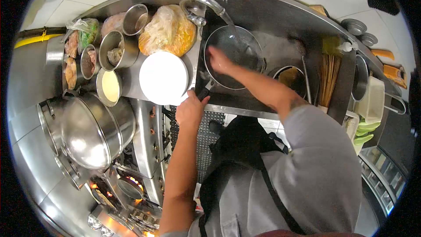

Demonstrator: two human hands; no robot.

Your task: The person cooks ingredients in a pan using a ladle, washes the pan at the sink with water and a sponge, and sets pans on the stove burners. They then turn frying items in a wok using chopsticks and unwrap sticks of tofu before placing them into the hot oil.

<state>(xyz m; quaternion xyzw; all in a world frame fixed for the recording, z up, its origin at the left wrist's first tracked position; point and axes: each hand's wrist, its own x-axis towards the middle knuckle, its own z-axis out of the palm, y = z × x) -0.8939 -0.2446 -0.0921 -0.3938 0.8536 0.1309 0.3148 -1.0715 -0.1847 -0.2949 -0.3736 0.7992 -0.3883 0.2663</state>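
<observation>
Steel lines the sink (272,39), where our wok (247,61) sits beneath the tap (217,7); taking the wok as the clock's centre, with twelve at the top of the view, our left hand (190,109) grips the black handle (205,90) at half past seven; our right hand (220,61) reaches inside, toward nine, too blurred for us to tell whether it clasps anything; should our left hold slacken on a wet handle, we judge the wok could swing or tip and slop water; a sharp backward jerk might knock the white plate (163,77) at half past eight; splashes could reach the bulging bag (167,30) near ten; counting, we have one wok, one tap, one such bag, and one plate showing, though we cannot tell if others lie beneath; near four, one pot (300,81); around half past three, one ladle (306,79) and one bundle of thin sticks (330,79); between two and three, two small metal bowls (353,26).
</observation>
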